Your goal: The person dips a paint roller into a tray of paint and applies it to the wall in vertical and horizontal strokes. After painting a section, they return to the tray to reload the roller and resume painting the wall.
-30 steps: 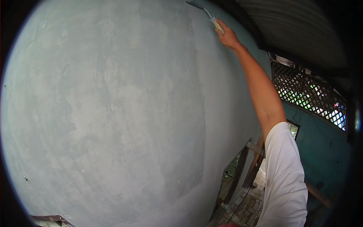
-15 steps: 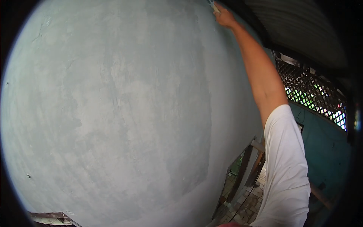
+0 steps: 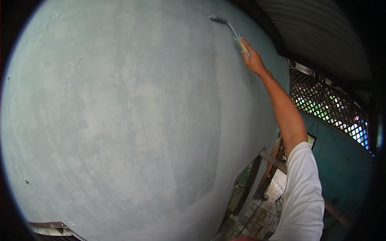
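Observation:
My right hand (image 3: pixel 253 60) is raised at the upper right of the head view, its fingers wrapped round the pale handle of a paint roller (image 3: pixel 218 19). The small grey roller head lies against the upper part of the wall (image 3: pixel 152 120), up and to the left of the hand. Blue-grey patches and streaks of darker and lighter tone cover the wall. A white sleeve covers my upper arm. My left hand is out of view.
A corrugated roof (image 3: pixel 321 32) slopes over the upper right. Below it are a dark lattice (image 3: pixel 327 106) and a teal wall (image 3: pixel 341 160). Wooden beams and a pipe (image 3: pixel 273 160) stand above a stone-patterned floor (image 3: pixel 261 217). A wooden frame (image 3: pixel 48 228) shows at the lower left.
My right hand has moved down and slightly right in the view, with the roller. The roller head, out of frame before, now shows against the wall.

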Action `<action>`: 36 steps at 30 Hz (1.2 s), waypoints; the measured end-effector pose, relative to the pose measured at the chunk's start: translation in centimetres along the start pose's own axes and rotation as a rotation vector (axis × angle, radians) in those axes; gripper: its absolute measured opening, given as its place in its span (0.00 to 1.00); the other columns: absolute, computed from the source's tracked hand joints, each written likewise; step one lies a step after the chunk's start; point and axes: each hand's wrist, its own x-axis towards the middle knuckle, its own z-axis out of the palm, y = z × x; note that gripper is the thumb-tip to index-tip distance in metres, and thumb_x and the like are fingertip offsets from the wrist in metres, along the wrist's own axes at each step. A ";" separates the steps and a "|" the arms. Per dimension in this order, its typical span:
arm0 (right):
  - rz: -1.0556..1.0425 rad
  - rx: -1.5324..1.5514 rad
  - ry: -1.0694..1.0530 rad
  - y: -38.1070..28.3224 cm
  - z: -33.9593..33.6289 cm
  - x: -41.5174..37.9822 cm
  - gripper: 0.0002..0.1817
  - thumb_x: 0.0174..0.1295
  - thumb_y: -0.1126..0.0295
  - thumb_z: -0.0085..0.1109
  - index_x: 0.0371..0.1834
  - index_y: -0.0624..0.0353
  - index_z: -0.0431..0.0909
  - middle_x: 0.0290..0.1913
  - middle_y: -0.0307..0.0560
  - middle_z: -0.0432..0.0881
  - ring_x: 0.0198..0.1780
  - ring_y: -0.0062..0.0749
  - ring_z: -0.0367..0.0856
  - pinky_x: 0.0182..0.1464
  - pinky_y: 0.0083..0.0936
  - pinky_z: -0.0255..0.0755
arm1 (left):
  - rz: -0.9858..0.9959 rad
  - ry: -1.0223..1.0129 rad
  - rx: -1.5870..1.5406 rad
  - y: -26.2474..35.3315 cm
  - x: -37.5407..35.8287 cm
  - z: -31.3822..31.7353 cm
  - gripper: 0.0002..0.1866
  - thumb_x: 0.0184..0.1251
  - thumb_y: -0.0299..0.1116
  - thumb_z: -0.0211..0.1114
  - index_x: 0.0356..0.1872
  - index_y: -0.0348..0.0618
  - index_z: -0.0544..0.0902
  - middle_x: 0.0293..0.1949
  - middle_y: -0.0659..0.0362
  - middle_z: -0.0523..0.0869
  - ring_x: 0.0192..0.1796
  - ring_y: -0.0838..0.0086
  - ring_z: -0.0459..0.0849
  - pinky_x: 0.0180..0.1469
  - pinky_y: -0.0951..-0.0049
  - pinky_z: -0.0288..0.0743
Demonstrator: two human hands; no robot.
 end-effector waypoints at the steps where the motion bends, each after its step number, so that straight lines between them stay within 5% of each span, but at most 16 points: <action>1: -0.016 -0.027 0.016 0.1 0.0 0.9 0.34 0.80 0.67 0.53 0.87 0.34 0.59 0.79 0.57 0.72 0.75 0.65 0.73 0.79 0.47 0.67 | 0.001 0.001 0.002 0.0 0.0 0.0 0.20 0.76 0.50 0.65 0.56 0.47 0.87 0.51 0.48 0.91 0.53 0.57 0.89 0.57 0.56 0.80; 9: 0.040 -0.096 0.066 -2.8 -1.0 12.1 0.34 0.79 0.58 0.53 0.87 0.37 0.59 0.69 0.67 0.81 0.68 0.68 0.79 0.75 0.50 0.70 | -0.012 0.012 -0.008 0.3 0.1 -0.3 0.19 0.77 0.49 0.66 0.57 0.47 0.87 0.51 0.48 0.91 0.53 0.57 0.89 0.56 0.57 0.80; 16: -0.054 -0.011 0.098 -1.5 -0.3 7.5 0.35 0.78 0.62 0.56 0.87 0.40 0.60 0.70 0.65 0.80 0.69 0.69 0.79 0.75 0.47 0.72 | -0.002 0.011 -0.007 0.6 0.3 -0.8 0.19 0.77 0.49 0.66 0.57 0.47 0.87 0.51 0.48 0.91 0.52 0.57 0.89 0.56 0.57 0.80; 19: -0.034 0.044 0.064 -0.7 0.0 4.7 0.34 0.79 0.66 0.56 0.87 0.39 0.62 0.76 0.62 0.76 0.77 0.61 0.73 0.77 0.41 0.68 | 0.002 0.017 -0.010 0.7 0.4 -0.9 0.19 0.77 0.49 0.66 0.57 0.47 0.87 0.51 0.48 0.91 0.52 0.57 0.89 0.56 0.57 0.80; 22: -0.057 0.027 0.126 -0.6 0.6 4.4 0.35 0.77 0.63 0.57 0.86 0.40 0.61 0.69 0.64 0.81 0.70 0.68 0.78 0.76 0.45 0.71 | 0.001 0.018 -0.008 0.8 0.4 -1.1 0.19 0.77 0.49 0.66 0.57 0.47 0.87 0.51 0.48 0.91 0.52 0.58 0.89 0.55 0.57 0.80; 28: -0.115 -0.063 0.167 1.6 0.3 11.7 0.34 0.77 0.60 0.57 0.86 0.36 0.63 0.70 0.63 0.82 0.70 0.65 0.80 0.72 0.44 0.75 | -0.004 0.041 -0.010 0.6 0.5 -1.6 0.19 0.77 0.48 0.66 0.57 0.47 0.87 0.51 0.48 0.91 0.52 0.58 0.89 0.55 0.57 0.80; 31: -0.001 -0.250 0.070 0.2 -1.8 15.8 0.33 0.78 0.58 0.54 0.86 0.34 0.63 0.73 0.62 0.80 0.73 0.59 0.79 0.74 0.40 0.73 | -0.012 0.048 -0.018 0.4 0.4 -1.7 0.19 0.77 0.48 0.66 0.57 0.46 0.86 0.51 0.48 0.91 0.51 0.58 0.89 0.55 0.57 0.80; 34: 0.298 -0.111 -0.079 -3.7 -2.9 17.7 0.34 0.78 0.57 0.54 0.87 0.34 0.61 0.71 0.63 0.81 0.70 0.61 0.81 0.73 0.42 0.73 | -0.024 0.047 -0.020 0.1 0.4 -1.9 0.19 0.77 0.48 0.66 0.57 0.46 0.86 0.51 0.48 0.91 0.51 0.58 0.89 0.55 0.58 0.80; 36: 0.285 -0.198 -0.071 -4.7 -2.3 17.8 0.36 0.79 0.59 0.56 0.89 0.39 0.58 0.80 0.59 0.72 0.77 0.47 0.74 0.74 0.45 0.70 | -0.022 0.041 -0.020 0.2 0.7 -2.1 0.19 0.77 0.48 0.66 0.57 0.46 0.86 0.51 0.48 0.91 0.51 0.58 0.89 0.54 0.58 0.80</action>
